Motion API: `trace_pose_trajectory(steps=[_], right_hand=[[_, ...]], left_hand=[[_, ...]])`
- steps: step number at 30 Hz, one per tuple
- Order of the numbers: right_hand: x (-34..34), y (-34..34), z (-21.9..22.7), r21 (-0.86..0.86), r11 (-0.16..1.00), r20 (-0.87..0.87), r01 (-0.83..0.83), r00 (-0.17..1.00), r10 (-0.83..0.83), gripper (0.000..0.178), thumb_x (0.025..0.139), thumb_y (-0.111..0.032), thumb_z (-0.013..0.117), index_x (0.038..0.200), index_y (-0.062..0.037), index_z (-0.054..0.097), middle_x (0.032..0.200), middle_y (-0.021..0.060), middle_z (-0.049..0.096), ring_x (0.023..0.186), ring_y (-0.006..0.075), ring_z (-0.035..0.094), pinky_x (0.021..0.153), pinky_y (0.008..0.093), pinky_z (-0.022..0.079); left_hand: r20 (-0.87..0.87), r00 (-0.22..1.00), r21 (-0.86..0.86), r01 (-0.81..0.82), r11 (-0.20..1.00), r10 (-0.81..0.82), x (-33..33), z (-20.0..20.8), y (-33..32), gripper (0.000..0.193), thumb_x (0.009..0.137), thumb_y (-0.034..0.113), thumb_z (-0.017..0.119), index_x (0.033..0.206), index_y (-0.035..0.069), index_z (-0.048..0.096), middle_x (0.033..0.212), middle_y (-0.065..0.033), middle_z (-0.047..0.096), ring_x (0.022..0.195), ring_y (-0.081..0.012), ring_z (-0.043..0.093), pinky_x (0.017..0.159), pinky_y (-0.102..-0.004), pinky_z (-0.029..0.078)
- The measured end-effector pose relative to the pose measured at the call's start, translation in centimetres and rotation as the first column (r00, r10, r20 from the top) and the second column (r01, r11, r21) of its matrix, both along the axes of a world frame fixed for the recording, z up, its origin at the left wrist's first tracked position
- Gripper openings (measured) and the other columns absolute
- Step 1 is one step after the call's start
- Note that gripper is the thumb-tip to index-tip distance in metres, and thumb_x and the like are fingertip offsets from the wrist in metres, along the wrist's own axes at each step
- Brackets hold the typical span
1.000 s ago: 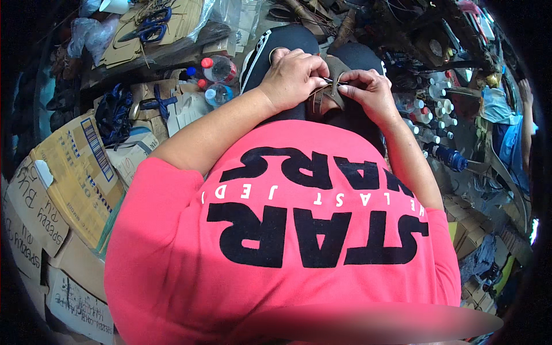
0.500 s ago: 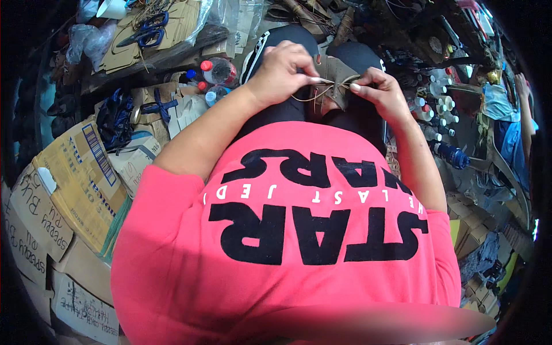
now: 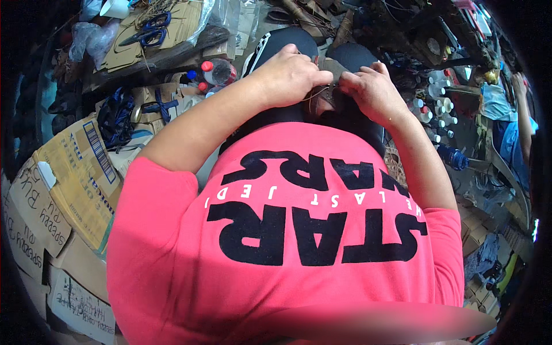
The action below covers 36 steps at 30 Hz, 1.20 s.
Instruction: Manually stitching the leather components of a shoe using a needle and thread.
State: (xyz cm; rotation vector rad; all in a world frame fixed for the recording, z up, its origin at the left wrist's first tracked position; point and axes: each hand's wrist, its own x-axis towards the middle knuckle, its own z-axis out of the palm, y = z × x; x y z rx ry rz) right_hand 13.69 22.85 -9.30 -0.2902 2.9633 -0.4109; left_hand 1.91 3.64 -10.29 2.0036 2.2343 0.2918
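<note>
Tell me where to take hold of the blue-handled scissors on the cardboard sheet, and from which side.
Take the blue-handled scissors by the two handle loops, coming down from above. They lie flat on the cardboard sheet, so the loops are open to fingers, and the dark blades point off toward the sheet's edge. Both the left hand and right hand are busy on the brown piece in the lap.

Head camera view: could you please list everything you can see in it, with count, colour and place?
Brown piece with thread: one, on the lap, between both hands.
Scissors: one pair, blue handles, on cardboard at upper left.
Plastic bottle: one, clear with red cap, left of the lap.
Cardboard boxes: several, brown, stacked at far left.
Small bottles: many, white, some with red caps, at right.
Pink shirt: one, black lettering, fills the lower centre.
Left hand: closed on the piece.
Right hand: pinching the piece's right side.
</note>
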Motion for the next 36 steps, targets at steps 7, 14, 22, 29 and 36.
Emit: trace_pose_trajectory(steps=[7, 14, 22, 29, 36], right_hand=[[2.3, 2.5, -1.5, -0.023, 1.000, -0.099, 0.012, 0.995, -0.014, 0.009, 0.080, -0.009, 0.057, 0.088, -0.0138, 0.056, 0.078, 0.0046, 0.064, 0.088, 0.0259, 0.059, 0.091, 0.0440, 0.037], [6.7, 8.1, -1.5, -0.772, 0.194, 0.453, 0.605, 0.739, -0.499, 0.010, 0.088, -0.014, 0.064, 0.089, -0.0048, 0.065, 0.077, -0.0003, 0.059, 0.076, 0.0089, 0.053, 0.071, 0.0241, 0.042], [1.7, 4.0, -2.5, -0.705, -0.691, 0.388, 0.158, 0.902, -0.189, 0.021, 0.097, -0.030, 0.049, 0.092, -0.0101, 0.055, 0.083, 0.0032, 0.057, 0.079, 0.0146, 0.057, 0.083, 0.0381, 0.047], [7.5, 9.3, -3.0, -0.831, -0.485, 0.502, 0.272, 0.744, -0.442, 0.007, 0.095, -0.021, 0.053, 0.095, -0.0140, 0.053, 0.069, -0.0044, 0.043, 0.056, 0.0072, 0.038, 0.055, 0.0257, 0.035], [12.0, 14.5, -5.1, -0.694, 0.044, 0.369, 0.719, 0.408, -0.835, 0.026, 0.089, -0.030, 0.064, 0.102, -0.0075, 0.064, 0.082, -0.0048, 0.053, 0.071, 0.0051, 0.044, 0.062, 0.0227, 0.037]], left_hand=[[0.044, 0.998, 0.148, -0.048, 0.988, 0.042, -1.9, -1.4, -4.0, 0.014, 0.078, 0.007, 0.052, 0.090, 0.013, 0.057, 0.075, -0.0043, 0.059, 0.081, -0.0245, 0.059, 0.077, -0.0385, 0.039], [0.791, 0.460, -0.020, -0.640, 0.768, 0.403, -6.7, 1.3, -12.1, 0.007, 0.091, 0.011, 0.058, 0.091, 0.005, 0.061, 0.076, 0.0042, 0.054, 0.075, -0.0068, 0.051, 0.071, -0.0214, 0.042], [0.766, -0.449, -0.026, -0.737, 0.676, -0.460, -4.5, 1.6, -4.5, 0.017, 0.094, 0.026, 0.054, 0.094, 0.009, 0.057, 0.088, -0.0058, 0.059, 0.072, -0.0186, 0.050, 0.074, -0.0356, 0.041], [0.913, -0.290, 0.019, -0.674, 0.739, -0.288, -8.2, -1.9, -11.2, 0.013, 0.096, 0.024, 0.051, 0.091, 0.013, 0.056, 0.065, 0.0011, 0.048, 0.058, -0.0118, 0.042, 0.058, -0.0253, 0.034], [0.999, 0.051, 0.043, -0.882, 0.470, 0.006, -10.6, -2.8, -13.5, 0.007, 0.090, 0.014, 0.058, 0.084, 0.014, 0.061, 0.062, 0.0034, 0.046, 0.056, -0.0053, 0.039, 0.052, -0.0199, 0.029]])
